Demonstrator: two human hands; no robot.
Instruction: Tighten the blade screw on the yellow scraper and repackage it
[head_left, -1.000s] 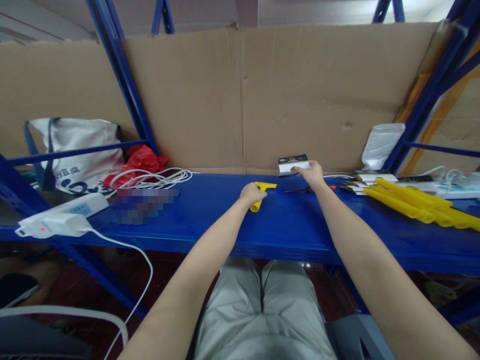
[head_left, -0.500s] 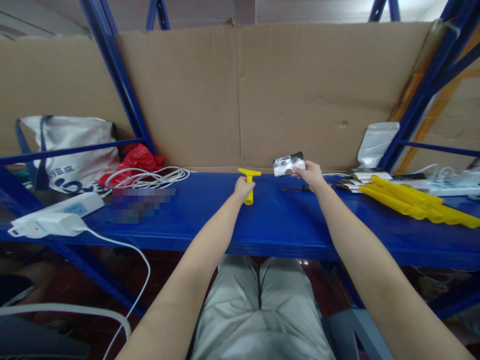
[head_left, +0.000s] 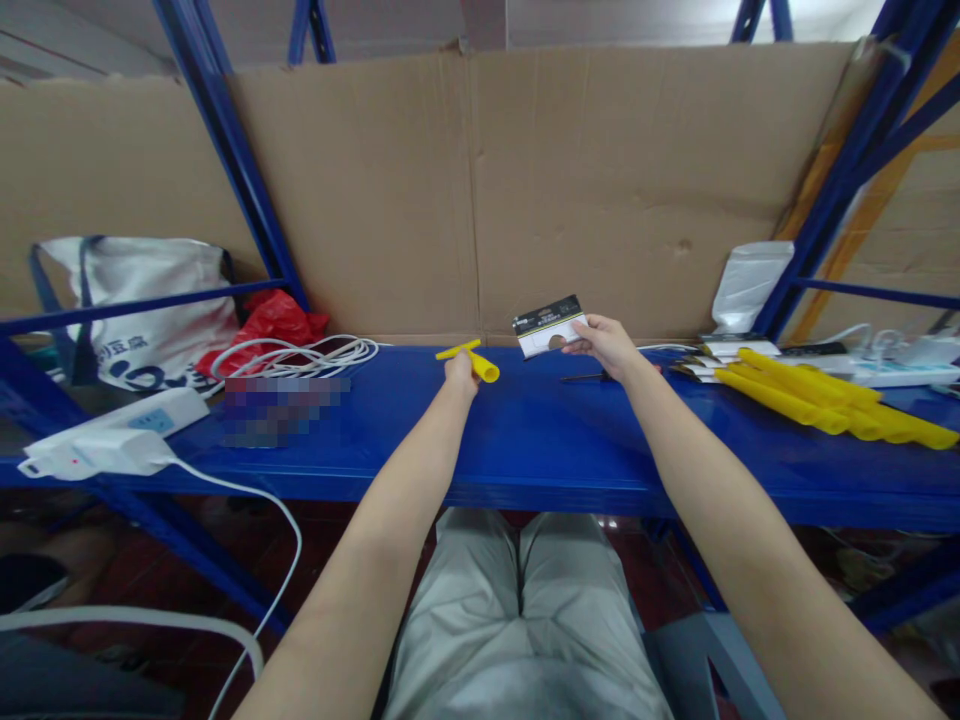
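My left hand (head_left: pixel 460 376) is wrapped round a yellow T-shaped scraper (head_left: pixel 486 371), whose hollow round handle end points toward the right. My right hand (head_left: pixel 604 346) pinches a black-and-white packaging card (head_left: pixel 550 328) by its right edge; the card has a hang hole near the top and a rounded notch at its lower edge. Card and scraper are apart, both held above the blue shelf. Beneath my right hand lies a thin dark screwdriver-like tool (head_left: pixel 583 378), its handle partly hidden.
Several yellow tubular handles (head_left: pixel 832 400) lie on the right beside stacked cards (head_left: pixel 705 360). A white pouch (head_left: pixel 752 285) leans at the back. Coiled white cable (head_left: pixel 330 352), a red bag (head_left: pixel 274 318), a cloth bag (head_left: pixel 150 300) and a power strip (head_left: pixel 120 430) occupy the left.
My left hand has moved left and turned the scraper so its handle end faces right. The card in my right hand has shifted left, and its printed black-and-white face now shows.
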